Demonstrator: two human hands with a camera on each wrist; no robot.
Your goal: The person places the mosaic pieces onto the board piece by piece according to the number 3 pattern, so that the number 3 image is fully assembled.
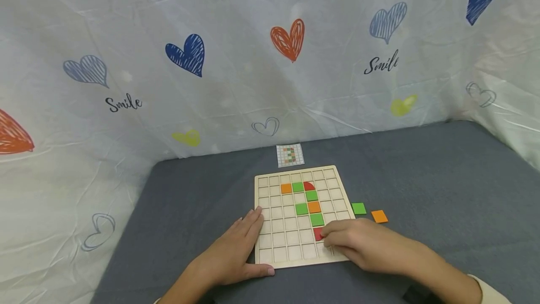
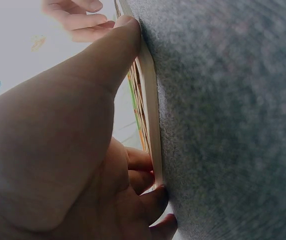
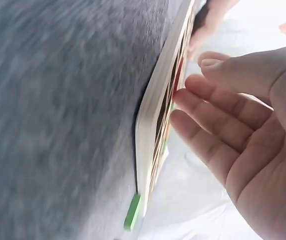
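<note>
A square wooden grid board [image 1: 289,252] lies on the grey cloth, with orange, green and red tiles in several of its cells. My left hand [image 1: 236,252] rests against the board's left side, fingers along the edge and thumb at the near left corner. Over the lower right of the board is my right hand [image 1: 358,245], its fingertips touching a red tile [image 1: 318,234] and partly covering it. The right wrist view shows relaxed fingers on the tile [image 3: 178,75], with the thumb [image 3: 232,67] held off it. Further up the board sits a red piece with a rounded corner [image 1: 309,186].
To the right of the board lie a loose green tile [image 1: 358,208] and a loose orange tile [image 1: 379,216]. Behind it is a small card [image 1: 289,155] printed with a coloured grid pattern. A white curtain [image 1: 236,97] with hearts hangs at the table's back edge.
</note>
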